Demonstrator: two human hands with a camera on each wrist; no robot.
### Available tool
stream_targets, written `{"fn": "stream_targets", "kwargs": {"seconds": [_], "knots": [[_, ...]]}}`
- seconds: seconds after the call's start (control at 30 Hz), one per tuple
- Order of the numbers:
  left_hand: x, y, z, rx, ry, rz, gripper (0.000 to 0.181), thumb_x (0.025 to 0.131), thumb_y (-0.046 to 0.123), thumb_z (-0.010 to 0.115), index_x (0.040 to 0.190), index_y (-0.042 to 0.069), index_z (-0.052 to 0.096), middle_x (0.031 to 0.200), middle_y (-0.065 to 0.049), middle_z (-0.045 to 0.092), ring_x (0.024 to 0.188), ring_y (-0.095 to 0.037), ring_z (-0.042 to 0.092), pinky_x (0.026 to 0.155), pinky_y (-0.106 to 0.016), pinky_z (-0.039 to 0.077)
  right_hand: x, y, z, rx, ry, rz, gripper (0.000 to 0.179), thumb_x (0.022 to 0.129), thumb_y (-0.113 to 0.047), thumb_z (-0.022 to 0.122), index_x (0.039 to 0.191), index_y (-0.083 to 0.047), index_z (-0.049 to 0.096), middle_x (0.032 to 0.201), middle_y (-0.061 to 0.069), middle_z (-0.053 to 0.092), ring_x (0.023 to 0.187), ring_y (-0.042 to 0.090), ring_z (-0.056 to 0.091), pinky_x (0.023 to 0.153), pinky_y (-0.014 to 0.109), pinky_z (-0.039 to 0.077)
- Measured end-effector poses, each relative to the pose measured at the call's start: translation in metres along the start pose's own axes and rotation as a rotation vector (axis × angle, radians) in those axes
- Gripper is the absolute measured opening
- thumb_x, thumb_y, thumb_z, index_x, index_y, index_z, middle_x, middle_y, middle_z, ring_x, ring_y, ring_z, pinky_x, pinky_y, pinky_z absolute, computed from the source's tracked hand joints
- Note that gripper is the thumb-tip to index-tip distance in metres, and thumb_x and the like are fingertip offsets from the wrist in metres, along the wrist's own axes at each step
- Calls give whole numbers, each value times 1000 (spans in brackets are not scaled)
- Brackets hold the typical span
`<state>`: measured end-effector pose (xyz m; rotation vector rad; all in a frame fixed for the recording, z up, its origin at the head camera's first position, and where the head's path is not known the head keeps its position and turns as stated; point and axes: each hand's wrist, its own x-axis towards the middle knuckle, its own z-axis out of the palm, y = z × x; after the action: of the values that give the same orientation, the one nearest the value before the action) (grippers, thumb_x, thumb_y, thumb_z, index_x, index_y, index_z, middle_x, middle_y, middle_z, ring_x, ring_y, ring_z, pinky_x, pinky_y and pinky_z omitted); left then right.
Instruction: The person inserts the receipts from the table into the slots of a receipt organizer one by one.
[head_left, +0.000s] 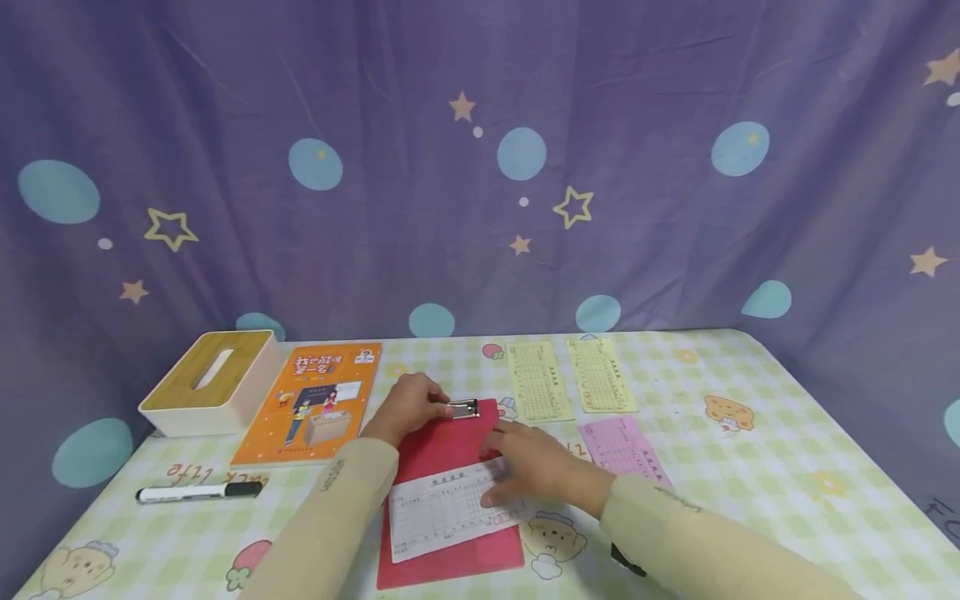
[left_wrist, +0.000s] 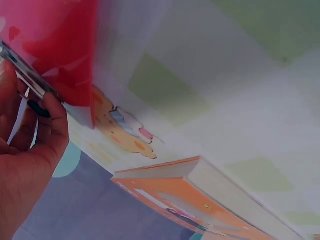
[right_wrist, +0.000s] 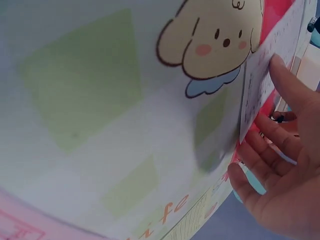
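A red clipboard (head_left: 495, 550) lies on the table in front of me, with a silver metal clip (head_left: 465, 407) at its far end. My left hand (head_left: 411, 406) pinches this clip between thumb and fingers; the left wrist view shows the fingertips around the clip (left_wrist: 30, 75). Across the clipboard rests a white printed form (head_left: 435, 512), slightly tilted, its right end partly covered by my right hand (head_left: 532, 467). That hand's thumb touches the form's face (right_wrist: 265, 70), while the other fingers lie loosely spread near its far edge.
Left of the clipboard are an orange book (head_left: 315, 408), a tissue box (head_left: 210, 383) and a black-capped marker (head_left: 198, 492). Two yellow forms (head_left: 538, 379) and a pink form (head_left: 622, 450) lie to the right. Some black object (head_left: 628, 560) shows beside my right sleeve.
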<state>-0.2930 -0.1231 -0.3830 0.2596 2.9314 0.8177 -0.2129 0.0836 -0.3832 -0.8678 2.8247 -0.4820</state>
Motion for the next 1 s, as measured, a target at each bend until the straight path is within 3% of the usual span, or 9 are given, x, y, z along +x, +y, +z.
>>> {"fn": "stream_targets", "kwargs": {"seconds": [0.23, 0.47, 0.6, 0.83, 1.0], "knots": [[5, 0, -7, 9, -61, -21, 15, 87, 14, 82, 97, 3, 82, 74, -1, 70, 73, -15, 56, 69, -27, 48, 9, -5, 2, -23, 97, 75, 44, 75, -40, 90, 106, -17, 70, 105, -1, 61, 91, 15, 54, 85, 37, 50], [7, 3, -9, 41, -91, -48, 19, 87, 19, 82, 100, 5, 82, 89, -2, 73, 86, -17, 58, 83, -33, 52, 24, -1, 3, -89, 175, 135, 40, 75, -41, 90, 99, -15, 71, 96, 2, 59, 86, 19, 53, 80, 39, 50], [7, 2, -9, 45, -80, -35, 17, 86, 18, 83, 98, 6, 82, 91, -2, 75, 86, -16, 61, 87, -35, 53, 31, 1, 3, -116, 187, 158, 44, 77, -44, 88, 105, -13, 72, 95, 3, 60, 86, 20, 54, 81, 40, 50], [8, 1, -10, 5, -89, -14, 15, 86, 14, 83, 96, 4, 82, 88, -2, 74, 77, -14, 59, 75, -30, 53, 41, 4, 2, -154, 194, 182, 49, 77, -45, 87, 112, -13, 72, 95, 3, 61, 88, 22, 56, 81, 42, 50], [10, 1, -10, 4, -100, -25, 15, 86, 14, 83, 98, 4, 82, 91, -2, 74, 79, -14, 60, 77, -31, 54, 46, 5, 2, -177, 186, 203, 51, 78, -47, 87, 113, -14, 72, 94, 2, 60, 87, 21, 55, 81, 41, 49]]}}
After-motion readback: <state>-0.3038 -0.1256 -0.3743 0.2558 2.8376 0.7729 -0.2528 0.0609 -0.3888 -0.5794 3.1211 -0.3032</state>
